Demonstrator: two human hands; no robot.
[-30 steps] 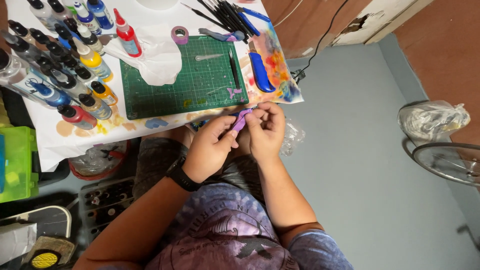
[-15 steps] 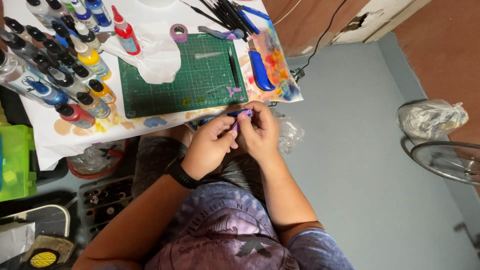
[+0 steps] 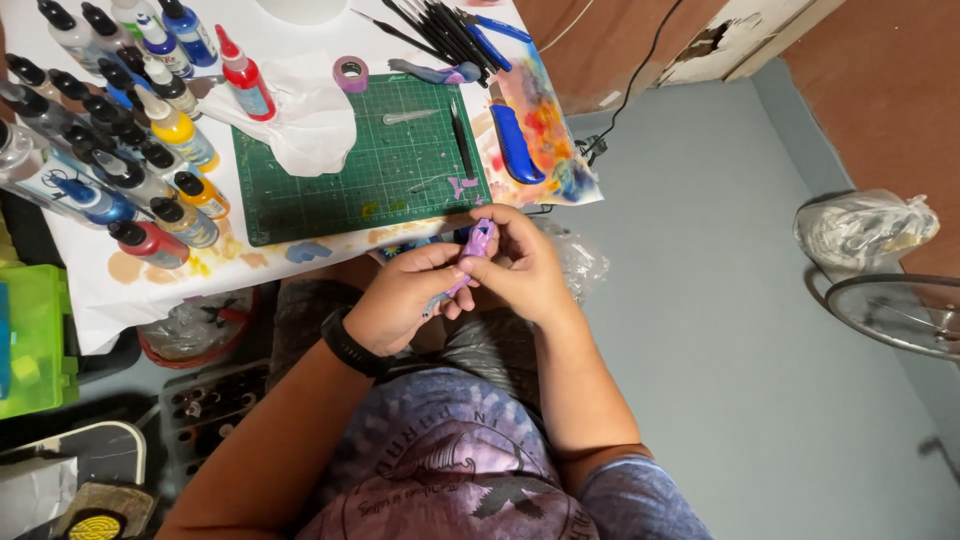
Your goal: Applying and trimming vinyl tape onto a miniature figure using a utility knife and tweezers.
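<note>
Both of my hands hold a small purple painted piece [image 3: 476, 243] just in front of the table edge, above my lap. My left hand [image 3: 400, 300], with a black watch on its wrist, grips the lower end of the piece. My right hand [image 3: 522, 268] pinches its upper end between thumb and fingers. Behind the hands a green cutting mat [image 3: 360, 170] lies on the paint-stained paper that covers the table.
Several paint bottles [image 3: 120, 130] crowd the table's left side. A crumpled white tissue [image 3: 310, 120], a tape roll [image 3: 350, 73], a blue knife [image 3: 515, 145] and black brushes [image 3: 440, 25] lie around the mat. A plastic bag [image 3: 865, 230] and a wheel [image 3: 900, 315] sit on the floor at right.
My hands have turned the purple piece slightly and stayed close together at the table edge; the view has shifted a little.
</note>
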